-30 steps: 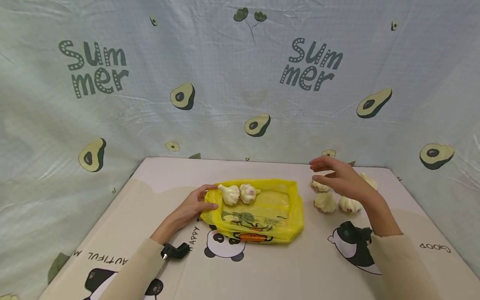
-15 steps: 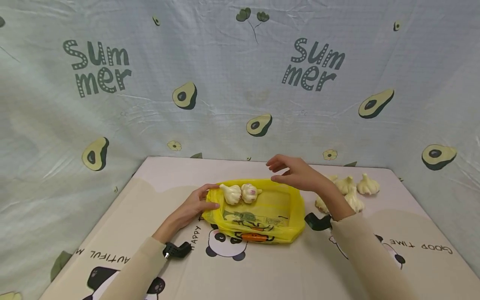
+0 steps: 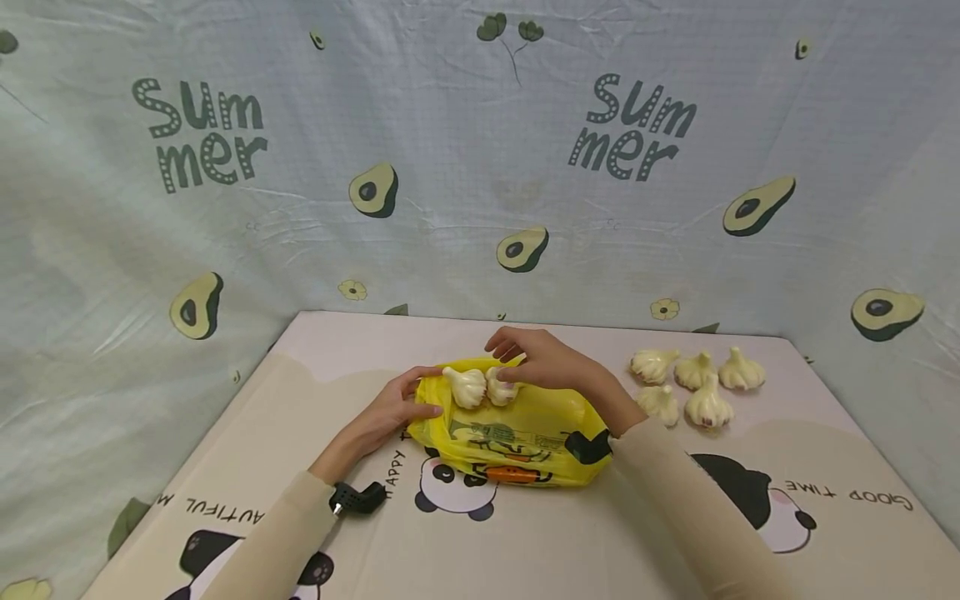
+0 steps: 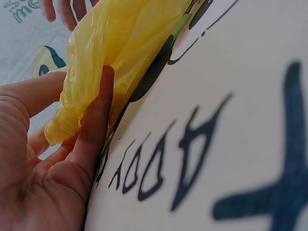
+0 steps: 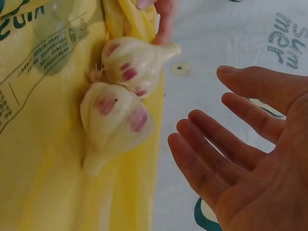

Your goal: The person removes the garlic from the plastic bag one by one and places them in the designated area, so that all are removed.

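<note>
A yellow plastic bag (image 3: 558, 410) lies on the table with its mouth spread wide. Inside, at its left end, two white garlic bulbs (image 3: 466, 388) (image 5: 115, 122) rest side by side, touching. My left hand (image 3: 386, 414) grips the bag's left edge; the left wrist view has yellow plastic between the thumb and fingers (image 4: 98, 113). Over the bag's far side hovers my right hand (image 3: 546, 360), close to the right-hand bulb. Its fingers (image 5: 211, 168) are loosely extended and hold nothing in the right wrist view, apart from both bulbs.
Several more garlic bulbs (image 3: 708, 406) are grouped on the table to the right of the bag. The table cover (image 3: 525, 550) has printed pandas and lettering. An avocado-print cloth (image 3: 442, 258) hangs upright behind the table's far edge.
My right hand has moved left from the loose garlic bulbs to above the yellow bag. My left hand keeps its grip on the bag's edge. Both bulbs stay put inside.
</note>
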Available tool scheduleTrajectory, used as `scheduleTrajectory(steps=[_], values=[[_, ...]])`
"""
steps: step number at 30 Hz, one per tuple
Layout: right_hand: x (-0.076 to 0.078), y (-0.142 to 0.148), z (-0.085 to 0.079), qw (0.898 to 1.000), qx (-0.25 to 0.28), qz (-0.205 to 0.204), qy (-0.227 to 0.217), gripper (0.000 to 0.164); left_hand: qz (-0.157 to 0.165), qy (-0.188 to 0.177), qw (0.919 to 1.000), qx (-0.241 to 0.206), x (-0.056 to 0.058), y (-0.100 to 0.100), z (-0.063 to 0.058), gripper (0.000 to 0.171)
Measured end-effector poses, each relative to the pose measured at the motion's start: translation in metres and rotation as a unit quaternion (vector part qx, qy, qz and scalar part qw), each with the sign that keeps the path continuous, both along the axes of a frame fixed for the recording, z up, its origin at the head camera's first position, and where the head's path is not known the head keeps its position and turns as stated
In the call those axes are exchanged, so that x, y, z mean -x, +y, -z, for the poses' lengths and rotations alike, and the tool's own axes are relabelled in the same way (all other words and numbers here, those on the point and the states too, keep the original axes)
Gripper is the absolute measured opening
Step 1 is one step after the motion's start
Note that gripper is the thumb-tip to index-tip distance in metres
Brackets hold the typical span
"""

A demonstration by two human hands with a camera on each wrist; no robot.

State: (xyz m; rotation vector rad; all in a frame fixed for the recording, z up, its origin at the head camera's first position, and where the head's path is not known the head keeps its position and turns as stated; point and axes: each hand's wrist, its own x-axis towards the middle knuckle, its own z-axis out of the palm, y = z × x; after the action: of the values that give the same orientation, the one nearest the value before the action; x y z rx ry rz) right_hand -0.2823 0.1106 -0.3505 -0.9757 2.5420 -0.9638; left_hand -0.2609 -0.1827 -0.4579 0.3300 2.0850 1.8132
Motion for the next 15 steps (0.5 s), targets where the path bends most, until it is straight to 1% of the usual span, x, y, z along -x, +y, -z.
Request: scheduleTrajectory(steps=[7,10,15], values=[[0.006,-0.01,0.006,0.999,-0.031,-0.009,0.007,0.038,-0.001,-0.003,1.0,-0.001,0.0,0.001,-0.001,0.071],[0.008,-0.01,0.01,0.999,-0.043,-0.005,0.012,0.039,0.001,-0.003,1.0,-0.003,-0.001,0.001,-0.001,0.071],[0.012,-0.008,0.015,0.998,-0.061,0.011,0.005,0.041,0.0,-0.003,1.0,0.0,-0.002,0.0,-0.001,0.071]])
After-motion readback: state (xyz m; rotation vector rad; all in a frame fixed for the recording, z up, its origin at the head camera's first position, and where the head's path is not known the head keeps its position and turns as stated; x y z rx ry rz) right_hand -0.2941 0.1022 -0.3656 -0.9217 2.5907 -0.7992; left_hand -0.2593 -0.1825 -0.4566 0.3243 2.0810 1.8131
